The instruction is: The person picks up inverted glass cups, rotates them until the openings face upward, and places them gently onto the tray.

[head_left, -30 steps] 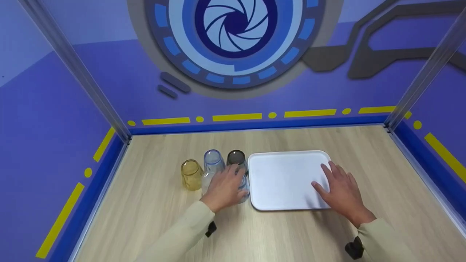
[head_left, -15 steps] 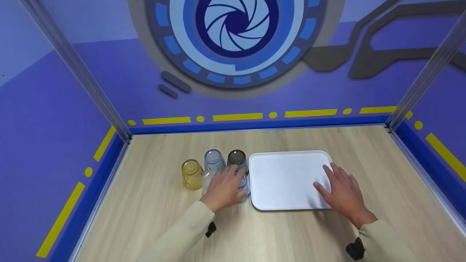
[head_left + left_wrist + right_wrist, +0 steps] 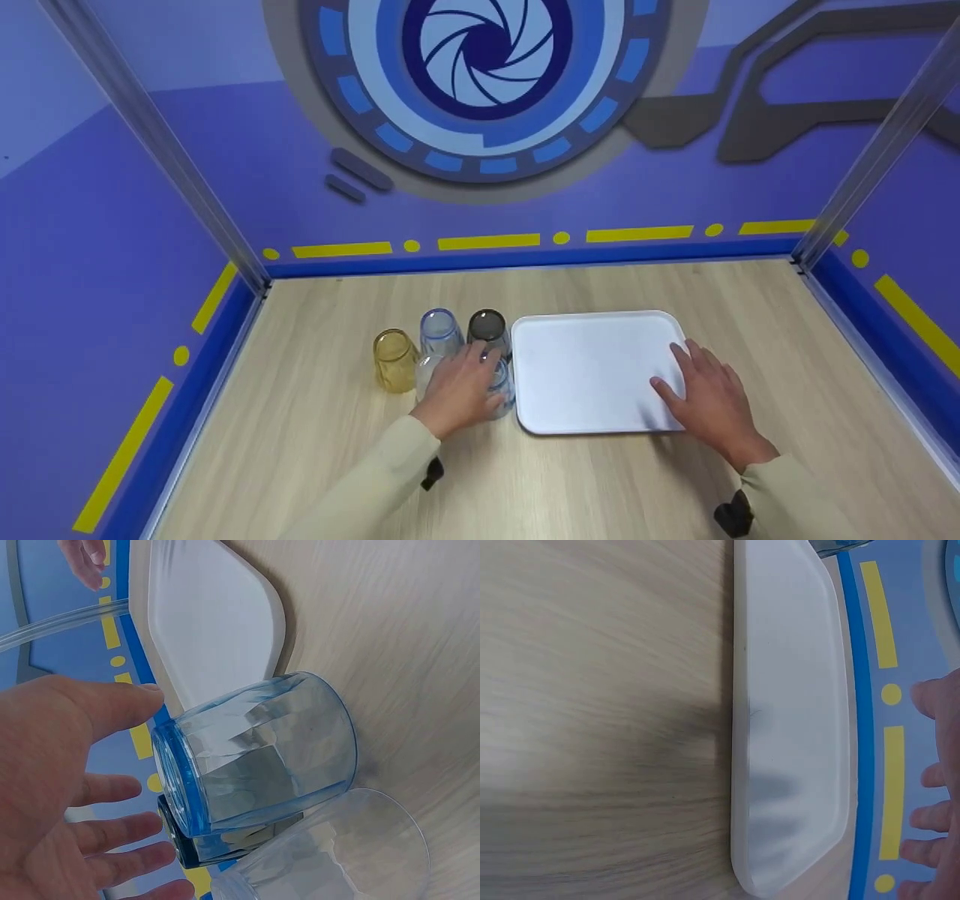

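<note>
In the head view my left hand (image 3: 456, 391) hovers over the light blue glass (image 3: 501, 390), its fingers spread and relaxed. The left wrist view shows the thumb close to that glass's upturned blue base, with nothing held. A clear glass (image 3: 341, 855) stands upside down right beside it, partly hidden by the hand in the head view. Behind them are a dark grey glass (image 3: 487, 327) and a blue-rimmed glass (image 3: 440, 334), both upside down. My right hand (image 3: 712, 401) is held with spread fingers over the right edge of the white tray (image 3: 592, 375), holding nothing.
An upturned amber glass (image 3: 395, 361) stands at the left end of the group. The tray lies flat just right of the glasses on the wooden table (image 3: 585, 487). Blue printed panels (image 3: 225, 172) close in the table at the back and sides.
My right hand has drifted slightly to the right and towards me. The left hand stays almost where it was over the light blue glass; glasses and tray have not moved.
</note>
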Demonstrator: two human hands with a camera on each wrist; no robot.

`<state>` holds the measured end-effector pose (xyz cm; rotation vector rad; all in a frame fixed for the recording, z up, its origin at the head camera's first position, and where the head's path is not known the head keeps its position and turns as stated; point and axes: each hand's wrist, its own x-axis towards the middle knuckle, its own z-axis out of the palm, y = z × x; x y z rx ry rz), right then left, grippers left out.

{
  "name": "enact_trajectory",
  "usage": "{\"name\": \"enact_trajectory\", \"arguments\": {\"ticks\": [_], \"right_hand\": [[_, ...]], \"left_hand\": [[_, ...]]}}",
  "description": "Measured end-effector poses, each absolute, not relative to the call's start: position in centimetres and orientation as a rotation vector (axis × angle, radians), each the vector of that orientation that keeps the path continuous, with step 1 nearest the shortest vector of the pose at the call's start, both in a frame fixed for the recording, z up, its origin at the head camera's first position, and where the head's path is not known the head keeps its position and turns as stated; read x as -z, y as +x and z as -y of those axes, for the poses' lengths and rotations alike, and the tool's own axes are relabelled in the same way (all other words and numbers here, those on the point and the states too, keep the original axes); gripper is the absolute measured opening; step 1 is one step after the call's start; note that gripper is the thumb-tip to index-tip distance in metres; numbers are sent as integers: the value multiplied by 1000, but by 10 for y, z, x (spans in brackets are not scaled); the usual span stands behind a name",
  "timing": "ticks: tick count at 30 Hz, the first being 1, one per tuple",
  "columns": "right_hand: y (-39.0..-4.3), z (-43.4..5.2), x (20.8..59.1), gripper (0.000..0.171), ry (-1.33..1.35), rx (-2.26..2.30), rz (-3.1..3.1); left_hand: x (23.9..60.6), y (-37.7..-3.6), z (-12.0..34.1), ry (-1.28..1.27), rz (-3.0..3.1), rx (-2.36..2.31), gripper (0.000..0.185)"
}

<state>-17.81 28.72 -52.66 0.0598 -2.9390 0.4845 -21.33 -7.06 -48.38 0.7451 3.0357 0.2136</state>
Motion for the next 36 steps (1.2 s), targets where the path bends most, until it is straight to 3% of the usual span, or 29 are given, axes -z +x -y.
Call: {"name": "enact_trajectory", "arguments": {"ticks": [36], "right_hand": [[-176, -302, 543, 68, -10, -496, 2988]], "left_hand": [[489, -214, 70, 684, -2993, -226, 67]]}}
